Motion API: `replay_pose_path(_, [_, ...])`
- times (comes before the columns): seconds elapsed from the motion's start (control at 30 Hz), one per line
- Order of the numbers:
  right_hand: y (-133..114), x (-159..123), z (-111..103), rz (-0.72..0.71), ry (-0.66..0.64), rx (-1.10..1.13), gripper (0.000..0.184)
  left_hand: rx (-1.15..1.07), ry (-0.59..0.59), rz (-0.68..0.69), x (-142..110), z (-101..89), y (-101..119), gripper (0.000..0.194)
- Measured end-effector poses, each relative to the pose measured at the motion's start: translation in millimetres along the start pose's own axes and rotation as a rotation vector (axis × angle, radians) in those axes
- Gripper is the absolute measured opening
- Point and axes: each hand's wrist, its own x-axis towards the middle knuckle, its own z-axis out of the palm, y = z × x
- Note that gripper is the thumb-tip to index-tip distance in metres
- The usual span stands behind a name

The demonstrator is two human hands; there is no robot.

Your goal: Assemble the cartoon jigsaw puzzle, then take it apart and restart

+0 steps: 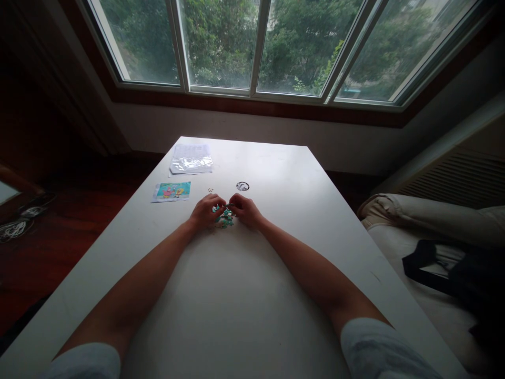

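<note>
A small heap of teal, white and dark jigsaw pieces point(225, 221) lies on the white table point(236, 295), between my two hands. My left hand point(207, 211) is at the heap's left side, its fingers curled and pinched at a small piece. From the right, my right hand point(245, 209) reaches in with thumb and fingers closed on a small dark-looking piece. The fingertips of both hands nearly meet just above the heap. My fingers partly cover the pieces they hold.
Left of my hands lies a colourful cartoon picture sheet point(172, 191). Behind it is a clear plastic bag with paper point(191, 159). A few loose pieces point(210, 189) and a round black-rimmed item point(242, 186) lie beyond my hands. A sofa point(394, 242) stands right of the table.
</note>
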Motion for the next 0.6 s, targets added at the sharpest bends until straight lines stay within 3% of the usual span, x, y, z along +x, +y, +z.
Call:
replay_pose_path(0.3, [-2, -2, 1, -0.045, 0.072, -0.140, 0.017, 0.071, -0.037, 0.026, 0, 0.6, -1, 0.008])
replay_pose_path(0.47, [-8, -3, -1, -0.103, 0.009, -0.182, 0.024, 0.130, 0.016, -0.051, 0, -1.5, -3, 0.009])
replay_pose_path(0.6, [-14, -1, -8, -0.137, -0.066, -0.189, 0.010, 0.186, 0.040, -0.157, 1, -5.5, -6, 0.018])
